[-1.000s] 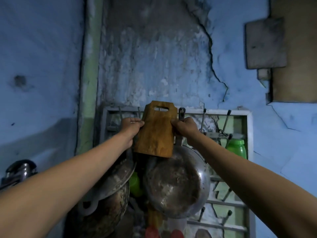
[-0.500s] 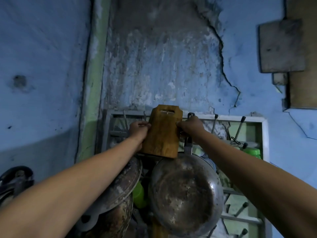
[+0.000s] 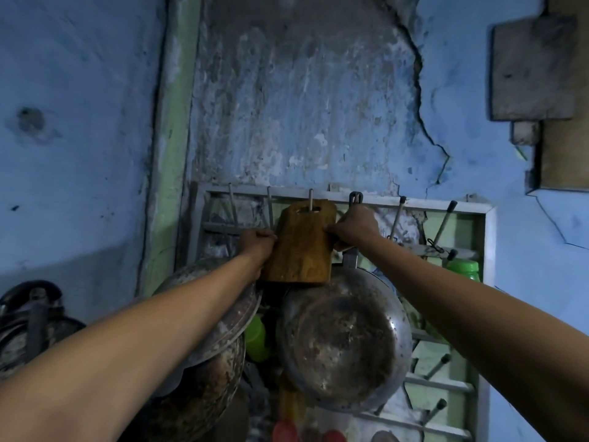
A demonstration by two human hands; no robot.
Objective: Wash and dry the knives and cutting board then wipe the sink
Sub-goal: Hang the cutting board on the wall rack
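Fingers [image 3: 267, 235] of two hands around one cutting board [image 3: 299, 250], peg-hung.

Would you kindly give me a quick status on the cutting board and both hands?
Left hand and right hand grip cutting board by its side edges. Board's handle slot over rack peg. Pan hangs just below; nothing blocking.

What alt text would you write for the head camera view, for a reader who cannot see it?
Two bare hands, left hand and right hand, grip the sides of a wooden cutting board, its handle slot over a peg of a wall rack. A worn metal pan hangs just below.
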